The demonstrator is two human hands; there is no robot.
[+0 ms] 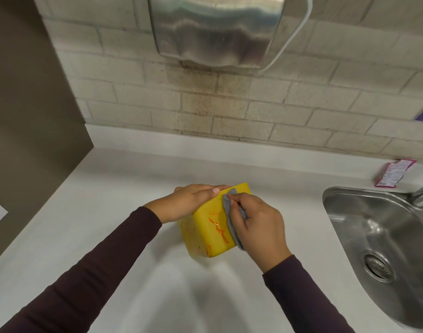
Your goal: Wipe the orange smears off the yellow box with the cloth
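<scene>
Two hands work on the yellow box (211, 222), which sits tilted on the white counter (109, 236) left of the steel sink (373, 236). The left hand (193, 200) lies flat over its far top edge, fingers extended, steadying it. The right hand (258, 224) has its fingers curled shut around the grey cloth (228, 212), pressed against the box's right side. Orange smears (219, 228) remain on the near faces; a hard stroke could spread them or skid the box. The box's right face and most of the cloth are hidden
</scene>
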